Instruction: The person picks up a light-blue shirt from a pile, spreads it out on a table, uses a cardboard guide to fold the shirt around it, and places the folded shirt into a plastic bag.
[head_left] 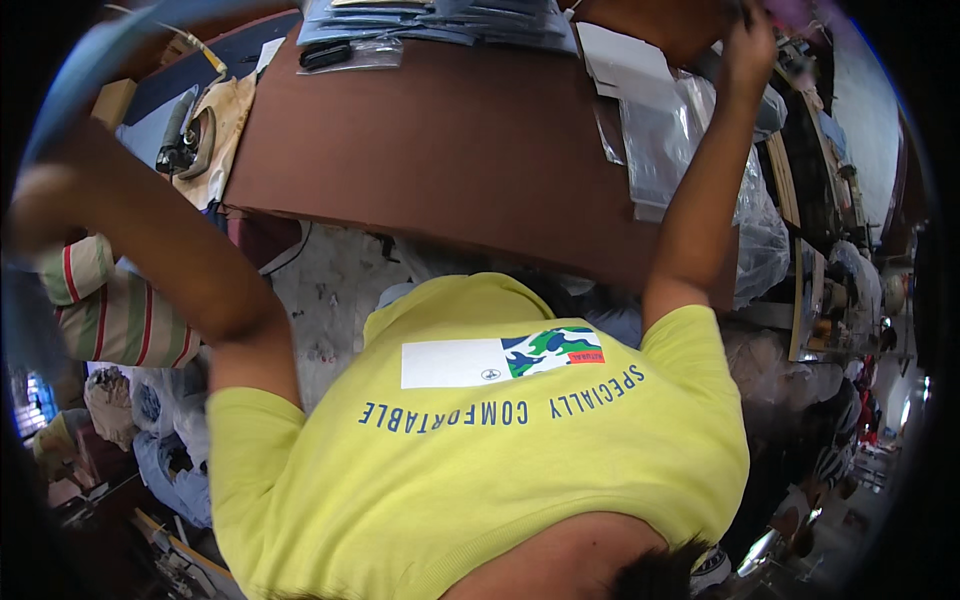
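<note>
Left grip (40, 205): blurred fist, raised; closed or not, cannot tell. Blue cloth (95, 65) sweeps from it, long axis arcing up and toward right grip, blurred.
Right grip (748, 45): raised high, fingers curled; held item cannot tell.
Between grips: brown table (450, 150). On it, beside right grip, clear plastic bags (660, 140); stacked bagged blue garments (440, 20) at far edge.
Near left grip: iron (185, 135); below it, striped bundle (110, 310).
My yellow shirt (480, 450) blocks lower view.

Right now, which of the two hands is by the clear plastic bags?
The right hand, raised at the brown table's far corner above the clear plastic bags. The left hand is blurred, off the table's side, above the striped cloth.
</note>
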